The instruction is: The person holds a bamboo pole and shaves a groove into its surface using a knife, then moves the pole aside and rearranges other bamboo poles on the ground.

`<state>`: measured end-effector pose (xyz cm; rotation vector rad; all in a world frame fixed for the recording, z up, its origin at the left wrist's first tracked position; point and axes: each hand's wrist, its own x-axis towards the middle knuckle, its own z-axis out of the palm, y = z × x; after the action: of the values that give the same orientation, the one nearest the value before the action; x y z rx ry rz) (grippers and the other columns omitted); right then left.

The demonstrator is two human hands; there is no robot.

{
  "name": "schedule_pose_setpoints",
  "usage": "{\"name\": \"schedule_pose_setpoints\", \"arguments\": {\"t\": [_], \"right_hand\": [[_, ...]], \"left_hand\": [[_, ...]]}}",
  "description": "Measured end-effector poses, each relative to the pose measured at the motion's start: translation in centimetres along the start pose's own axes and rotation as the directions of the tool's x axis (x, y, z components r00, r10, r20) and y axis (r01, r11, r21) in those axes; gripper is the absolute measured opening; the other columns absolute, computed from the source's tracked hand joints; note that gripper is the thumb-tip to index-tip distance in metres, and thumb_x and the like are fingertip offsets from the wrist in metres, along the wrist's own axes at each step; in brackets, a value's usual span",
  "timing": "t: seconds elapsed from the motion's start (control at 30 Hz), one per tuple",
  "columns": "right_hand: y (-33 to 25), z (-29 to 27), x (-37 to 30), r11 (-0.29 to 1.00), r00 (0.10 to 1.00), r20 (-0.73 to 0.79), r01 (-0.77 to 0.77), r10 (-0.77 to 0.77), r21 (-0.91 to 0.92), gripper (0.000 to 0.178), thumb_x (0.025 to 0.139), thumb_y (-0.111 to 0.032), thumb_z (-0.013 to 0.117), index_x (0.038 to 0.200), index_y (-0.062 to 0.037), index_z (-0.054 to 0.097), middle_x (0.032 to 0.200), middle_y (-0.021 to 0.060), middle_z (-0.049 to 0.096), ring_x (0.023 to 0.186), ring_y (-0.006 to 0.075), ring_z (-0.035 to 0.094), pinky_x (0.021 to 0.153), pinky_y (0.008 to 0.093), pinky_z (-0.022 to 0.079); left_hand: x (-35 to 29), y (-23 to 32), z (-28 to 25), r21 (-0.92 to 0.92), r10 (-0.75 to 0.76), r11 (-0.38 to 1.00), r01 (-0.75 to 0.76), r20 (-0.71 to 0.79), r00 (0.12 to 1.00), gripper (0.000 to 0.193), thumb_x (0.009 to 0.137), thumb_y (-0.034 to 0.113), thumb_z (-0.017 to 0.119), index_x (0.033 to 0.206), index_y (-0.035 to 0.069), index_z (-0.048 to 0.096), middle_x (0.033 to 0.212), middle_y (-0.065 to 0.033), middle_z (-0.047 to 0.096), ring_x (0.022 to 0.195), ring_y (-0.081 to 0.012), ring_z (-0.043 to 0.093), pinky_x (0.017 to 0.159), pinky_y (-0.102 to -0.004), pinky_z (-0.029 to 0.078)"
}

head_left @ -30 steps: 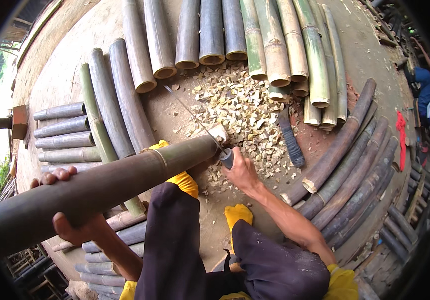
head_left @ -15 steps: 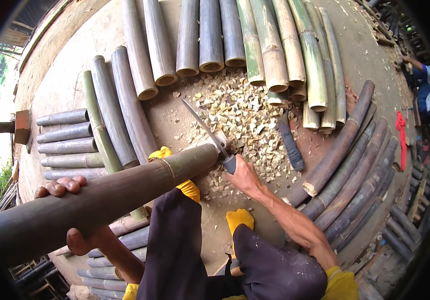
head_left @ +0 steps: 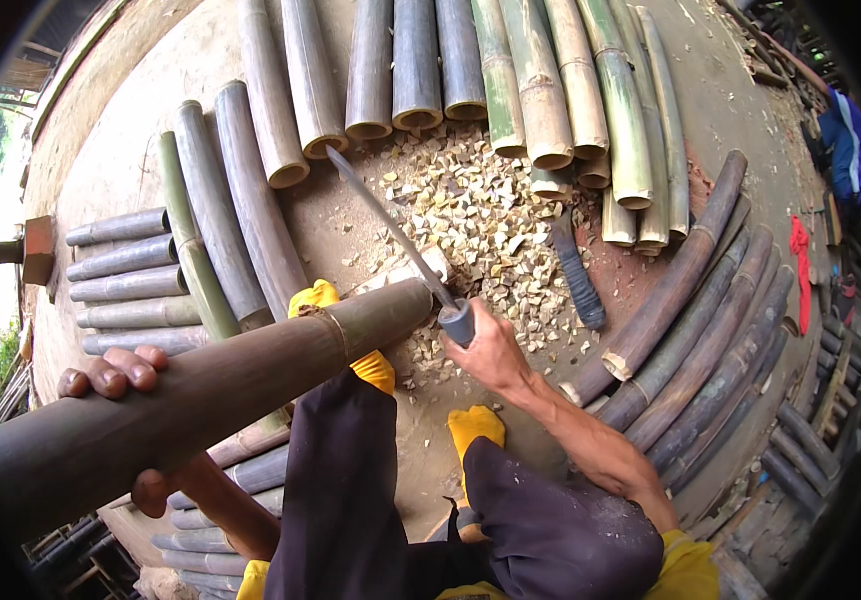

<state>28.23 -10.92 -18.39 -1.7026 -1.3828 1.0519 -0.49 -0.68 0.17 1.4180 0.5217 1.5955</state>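
A thick dark bamboo pole (head_left: 220, 405) slants up from the lower left, its far end above my yellow-covered foot (head_left: 312, 297). My left hand (head_left: 115, 375) is wrapped around the pole's near part, fingers over the top and thumb below. In my right hand (head_left: 495, 350) is the dark grey handle of a long-bladed knife (head_left: 390, 222). The blade crosses just past the pole's cut end, its tip pointing up and left toward the standing row of tubes. A pale wooden block (head_left: 420, 266) lies partly hidden behind that end.
Bamboo chips (head_left: 490, 205) are heaped on the floor ahead. Cut bamboo tubes (head_left: 417, 70) lie around them, with more stacks at left (head_left: 130, 265) and right (head_left: 710, 330). A dark wrapped tool handle (head_left: 580, 275) rests by the chips. Another person (head_left: 845, 150) is at the far right.
The knife has swung so its tip reaches farther up and left, and its handle has turned more toward me. The pole has shifted slightly left, still held in my left hand.
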Motion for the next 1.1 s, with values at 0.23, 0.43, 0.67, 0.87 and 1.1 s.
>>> {"name": "schedule_pose_setpoints", "arguments": {"t": [0.23,0.43,0.67,0.87,1.1], "right_hand": [[4.2,1.8,1.4,0.947,0.939,0.127,-0.32,0.319,-0.012,0.026,0.074,-0.005,0.065,0.094,0.0028,0.051,0.072,0.0152,0.06,0.059,0.0229,0.063,0.05,0.0321,0.053],[-1.3,0.3,0.2,0.993,0.991,-0.114,0.08,-0.07,0.092,0.028,0.074,-0.006,0.069,0.094,0.0019,0.051,0.07,0.0126,0.061,0.06,0.0218,0.064,0.054,0.0319,0.054],[4.4,0.8,0.6,0.959,0.952,0.13,-0.264,0.277,-0.109,0.033,0.076,-0.01,0.067,0.101,0.0021,0.048,0.075,0.0137,0.062,0.06,0.0232,0.065,0.047,0.0303,0.054],[-1.7,-0.8,0.0,0.992,0.987,-0.11,0.116,-0.12,-0.038,0.034,0.075,-0.009,0.069,0.1,0.0026,0.048,0.074,0.0175,0.063,0.06,0.025,0.065,0.052,0.0317,0.055],[4.1,2.1,1.4,0.975,0.982,0.033,-0.18,0.186,-0.133,0.03,0.075,-0.004,0.067,0.095,0.0036,0.046,0.072,0.0171,0.061,0.057,0.0254,0.063,0.047,0.0332,0.054]], "left_hand": [[0.2,0.2,0.3,-0.014,-0.02,1.0,0.021,0.083,0.996,0.086,0.053,0.029,0.082,0.124,0.004,0.038,0.101,-0.0088,0.049,0.093,-0.0237,0.051,0.091,-0.0404,0.042],[0.4,0.8,-1.3,0.114,0.024,0.993,-0.034,0.094,0.995,0.088,0.042,0.041,0.086,0.115,0.011,0.046,0.107,-0.0071,0.041,0.103,-0.0241,0.041,0.09,-0.0404,0.035],[0.2,-0.1,4.2,0.121,-0.084,0.984,0.134,-0.352,0.932,0.079,0.065,0.033,0.068,0.129,0.0,0.035,0.112,-0.0148,0.043,0.103,-0.0314,0.047,0.1,-0.0492,0.036],[-0.7,-0.7,0.6,0.19,0.069,0.981,0.044,-0.549,0.833,0.076,0.07,0.035,0.063,0.13,-0.001,0.034,0.105,-0.0169,0.049,0.095,-0.0309,0.051,0.093,-0.0473,0.04],[-1.9,-0.3,0.0,0.054,0.025,0.999,-0.007,-0.337,0.941,0.075,0.065,0.034,0.067,0.125,0.002,0.037,0.103,-0.014,0.049,0.096,-0.0289,0.051,0.095,-0.0456,0.038]]}}
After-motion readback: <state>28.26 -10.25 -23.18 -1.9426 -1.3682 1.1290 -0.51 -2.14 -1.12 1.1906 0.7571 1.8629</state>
